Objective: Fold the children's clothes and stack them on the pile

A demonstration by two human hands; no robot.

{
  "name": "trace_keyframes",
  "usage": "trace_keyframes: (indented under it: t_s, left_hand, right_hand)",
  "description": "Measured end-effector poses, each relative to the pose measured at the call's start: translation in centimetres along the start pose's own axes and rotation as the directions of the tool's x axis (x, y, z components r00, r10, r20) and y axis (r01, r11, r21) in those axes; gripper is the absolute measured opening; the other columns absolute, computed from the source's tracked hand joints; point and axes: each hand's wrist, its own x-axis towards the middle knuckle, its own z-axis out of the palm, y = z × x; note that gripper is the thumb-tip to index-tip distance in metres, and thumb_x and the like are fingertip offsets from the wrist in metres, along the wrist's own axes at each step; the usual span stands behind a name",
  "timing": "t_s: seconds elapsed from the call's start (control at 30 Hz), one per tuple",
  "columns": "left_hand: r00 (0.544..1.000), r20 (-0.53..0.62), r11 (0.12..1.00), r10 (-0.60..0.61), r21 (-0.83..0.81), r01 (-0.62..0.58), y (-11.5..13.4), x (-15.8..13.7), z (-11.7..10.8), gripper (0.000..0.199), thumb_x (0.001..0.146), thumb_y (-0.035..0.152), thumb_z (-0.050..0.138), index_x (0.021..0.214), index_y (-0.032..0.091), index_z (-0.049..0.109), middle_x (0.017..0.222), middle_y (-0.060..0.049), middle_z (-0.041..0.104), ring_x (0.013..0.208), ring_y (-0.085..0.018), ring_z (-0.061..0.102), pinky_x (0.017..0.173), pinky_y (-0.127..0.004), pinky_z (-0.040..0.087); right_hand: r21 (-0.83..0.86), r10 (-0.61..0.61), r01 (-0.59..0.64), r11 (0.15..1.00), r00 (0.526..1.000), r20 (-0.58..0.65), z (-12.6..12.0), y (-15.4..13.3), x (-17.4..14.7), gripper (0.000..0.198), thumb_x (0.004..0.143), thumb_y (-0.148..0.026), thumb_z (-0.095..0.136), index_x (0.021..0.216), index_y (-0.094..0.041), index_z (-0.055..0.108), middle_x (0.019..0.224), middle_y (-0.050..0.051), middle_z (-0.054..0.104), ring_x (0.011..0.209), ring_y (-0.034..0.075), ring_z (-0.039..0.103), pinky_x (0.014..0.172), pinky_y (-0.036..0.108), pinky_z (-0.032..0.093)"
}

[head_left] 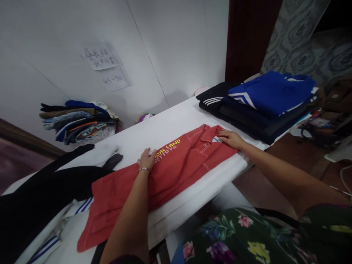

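Note:
A red collared garment (173, 176) with white stitching and yellow and white lettering lies spread lengthwise on the white table (176, 117). Its collar end points to the right and its lower end reaches far left. My left hand (147, 160) rests flat on the cloth beside the lettering, partly covering it, fingers extended. At the collar end, my right hand (230, 139) lies on the fabric next to the white neck label (217, 139), fingers stretched out. Under the garment's left end, a white piece with blue stripes (84, 206) shows.
Folded dark clothes with a blue garment (272, 90) on top are stacked at the table's right end. Black clothing (60, 187) lies on the left. Beyond the far edge stands a pile of folded clothes (79, 121), below paper notes (101, 58) on the wall.

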Motion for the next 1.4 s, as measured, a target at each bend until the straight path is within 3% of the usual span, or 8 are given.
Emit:
trace_keyframes:
  t_s: [0.13, 0.23, 0.33, 0.4, 0.77, 0.97, 1.13, 1.4]
  left_hand:
    - [0.964, -0.147, 0.967, 0.221, -0.097, -0.237, 1.0, -2.8, -0.8, 0.044, 0.086, 0.044, 0.049, 0.120, 0.017, 0.058, 0.134, -0.012, 0.054, 0.127, -0.025, 0.046, 0.108, -0.043, 0.034]
    - [0.846, -0.191, 0.847, 0.498, -0.103, -0.522, 3.4, -7.1, -0.5, 0.037, 0.086, 0.044, 0.053, 0.112, 0.020, 0.063, 0.121, -0.009, 0.063, 0.115, -0.023, 0.055, 0.102, -0.041, 0.041]
    - [0.730, -0.106, 0.728, 0.675, -0.066, -0.683, 6.1, -11.4, 0.7, 0.033, 0.086, 0.043, 0.056, 0.109, 0.021, 0.065, 0.114, -0.007, 0.066, 0.108, -0.023, 0.057, 0.097, -0.041, 0.043]
    - [0.698, -0.027, 0.697, 0.716, -0.029, -0.716, 7.4, -13.2, 1.7, 0.032, 0.085, 0.041, 0.059, 0.109, 0.022, 0.065, 0.114, -0.008, 0.065, 0.107, -0.023, 0.057, 0.094, -0.042, 0.043]
    - [0.704, 0.096, 0.697, 0.704, 0.100, -0.710, 7.1, -14.5, 2.9, 0.038, 0.084, 0.044, 0.059, 0.116, 0.023, 0.063, 0.121, -0.007, 0.063, 0.112, -0.025, 0.052, 0.096, -0.044, 0.037]
    - [0.699, 0.084, 0.692, 0.710, 0.102, -0.715, 7.2, -14.9, 2.8, 0.024, 0.087, 0.020, 0.050, 0.103, 0.023, 0.068, 0.112, -0.005, 0.067, 0.108, -0.022, 0.054, 0.094, -0.042, 0.037]
    - [0.693, 0.122, 0.685, 0.710, 0.110, -0.721, 7.3, -15.0, 2.7, 0.040, 0.073, 0.005, 0.049, 0.107, 0.020, 0.066, 0.117, -0.007, 0.065, 0.112, -0.024, 0.051, 0.095, -0.043, 0.037]
    - [0.693, 0.132, 0.689, 0.708, 0.084, -0.720, 7.2, -15.0, 2.7, 0.041, 0.075, 0.005, 0.049, 0.108, 0.021, 0.065, 0.118, -0.007, 0.064, 0.113, -0.024, 0.050, 0.096, -0.043, 0.035]
  right_hand:
    - [0.067, -0.007, 0.017, 0.998, 0.990, -0.141, -0.8, -1.3, -1.6, 0.030, 0.087, -0.037, 0.046, 0.096, -0.023, 0.072, 0.103, 0.006, 0.071, 0.102, 0.024, 0.063, 0.095, 0.042, 0.045]
    - [0.103, -0.046, 0.055, 0.993, 0.995, -0.092, -1.3, -2.9, -2.9, 0.031, 0.089, -0.039, 0.046, 0.101, -0.023, 0.071, 0.103, 0.006, 0.071, 0.094, 0.023, 0.064, 0.089, 0.038, 0.048]
    - [0.027, -0.070, 0.069, 0.997, 0.997, 0.037, -1.3, -4.0, -3.4, 0.034, 0.087, -0.043, 0.051, 0.109, -0.023, 0.068, 0.105, 0.007, 0.069, 0.097, 0.024, 0.062, 0.087, 0.037, 0.048]
    - [-0.080, -0.067, 0.074, 0.994, 0.994, 0.090, -1.1, -4.3, -3.2, 0.035, 0.085, -0.041, 0.055, 0.112, -0.023, 0.067, 0.105, 0.008, 0.068, 0.100, 0.026, 0.060, 0.088, 0.038, 0.047]
    - [-0.020, -0.020, 0.021, 1.000, 0.999, 0.042, -0.6, -3.9, -3.1, 0.026, 0.083, -0.022, 0.049, 0.097, -0.024, 0.071, 0.094, 0.006, 0.067, 0.091, 0.021, 0.060, 0.084, 0.035, 0.047]
    - [0.021, -0.022, 0.025, 0.999, 0.992, -0.124, -0.5, -4.7, -3.6, 0.023, 0.085, -0.024, 0.047, 0.087, -0.023, 0.070, 0.090, 0.005, 0.067, 0.090, 0.021, 0.060, 0.083, 0.034, 0.048]
    - [-0.070, 0.026, -0.023, 0.997, 0.999, 0.048, -0.9, -4.2, -3.0, 0.024, 0.081, -0.021, 0.048, 0.092, -0.022, 0.070, 0.096, 0.006, 0.069, 0.093, 0.022, 0.061, 0.086, 0.035, 0.047]
    - [-0.150, -0.145, 0.167, 0.974, 0.979, 0.144, 0.1, -5.8, -4.6, 0.047, 0.086, -0.035, 0.050, 0.132, -0.027, 0.053, 0.139, 0.007, 0.049, 0.129, 0.028, 0.042, 0.103, 0.052, 0.033]
